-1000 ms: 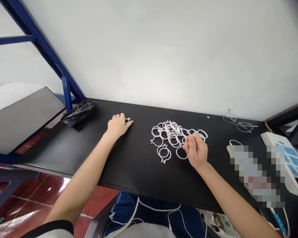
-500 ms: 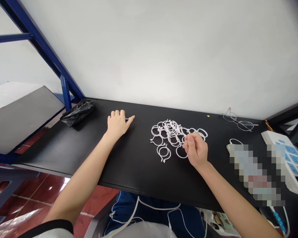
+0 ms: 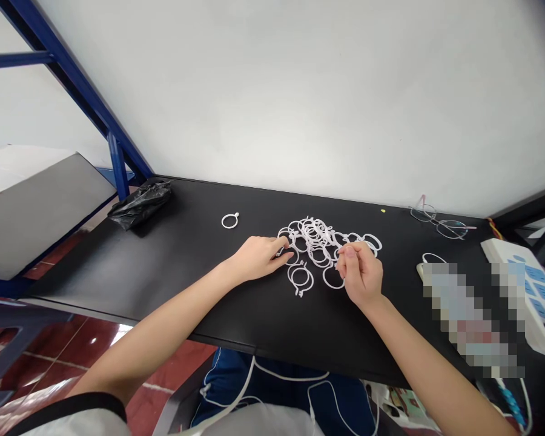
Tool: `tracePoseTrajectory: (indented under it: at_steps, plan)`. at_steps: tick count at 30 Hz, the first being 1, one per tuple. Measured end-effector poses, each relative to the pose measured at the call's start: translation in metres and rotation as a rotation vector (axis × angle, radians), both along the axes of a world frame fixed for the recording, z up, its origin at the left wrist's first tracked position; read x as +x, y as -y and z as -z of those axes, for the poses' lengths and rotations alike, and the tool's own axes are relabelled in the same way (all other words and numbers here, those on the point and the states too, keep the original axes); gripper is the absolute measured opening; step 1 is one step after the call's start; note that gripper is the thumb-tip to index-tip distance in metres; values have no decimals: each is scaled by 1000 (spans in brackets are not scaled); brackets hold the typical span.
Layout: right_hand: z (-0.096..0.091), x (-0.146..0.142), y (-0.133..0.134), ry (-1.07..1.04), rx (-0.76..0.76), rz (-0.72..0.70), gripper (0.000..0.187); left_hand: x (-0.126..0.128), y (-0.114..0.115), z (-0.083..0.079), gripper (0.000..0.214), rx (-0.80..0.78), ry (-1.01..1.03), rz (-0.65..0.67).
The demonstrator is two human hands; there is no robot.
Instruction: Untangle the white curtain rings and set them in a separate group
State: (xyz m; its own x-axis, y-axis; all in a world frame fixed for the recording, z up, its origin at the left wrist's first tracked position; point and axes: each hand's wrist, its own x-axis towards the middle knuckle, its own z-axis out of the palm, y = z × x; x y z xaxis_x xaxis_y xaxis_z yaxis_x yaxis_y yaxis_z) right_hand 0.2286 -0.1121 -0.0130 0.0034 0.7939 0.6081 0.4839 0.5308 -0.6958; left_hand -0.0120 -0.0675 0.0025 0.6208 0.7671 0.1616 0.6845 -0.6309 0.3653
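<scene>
A heap of several white plastic rings (image 3: 320, 239) lies mid-way along the black table (image 3: 186, 284). My left hand (image 3: 258, 257) rests at the heap's left edge, thumb and forefinger pinched on a ring there. My right hand (image 3: 361, 272) sits at the heap's near right side, fingers curled together with the thumb up, touching a ring; what it grips is hidden. One single white ring (image 3: 229, 221) lies alone on the table, left of the heap and apart from both hands.
A crumpled black plastic bag (image 3: 140, 203) lies at the table's far left corner. A pair of glasses (image 3: 438, 221) sits by the wall at the right. A white and blue power strip (image 3: 524, 284) lies at the right end. Blue steel frame bars (image 3: 113, 157) rise at the left.
My left hand let go of the single ring at the left and moved right to the heap's edge. The right hand has barely moved.
</scene>
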Motion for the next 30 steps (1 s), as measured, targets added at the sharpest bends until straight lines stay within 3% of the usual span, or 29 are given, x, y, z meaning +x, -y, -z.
tracePoseTrajectory:
  at_steps: [7, 15, 24, 30]
  plan:
    - [-3, -1, 1, 1, -4, -3, 21, -7, -6, -5, 26, -29, -5, -5]
    - [-5, 0, 0, -49, 0, -17, 21, -16, -9, -13, 45, -106, -63, 51]
    - [-3, -2, 0, -12, -11, -20, 19, -16, -8, -13, 21, -93, -97, 42]
    - [-3, -3, 0, -9, -13, -12, 19, -15, -8, -11, 17, -72, -112, 44]
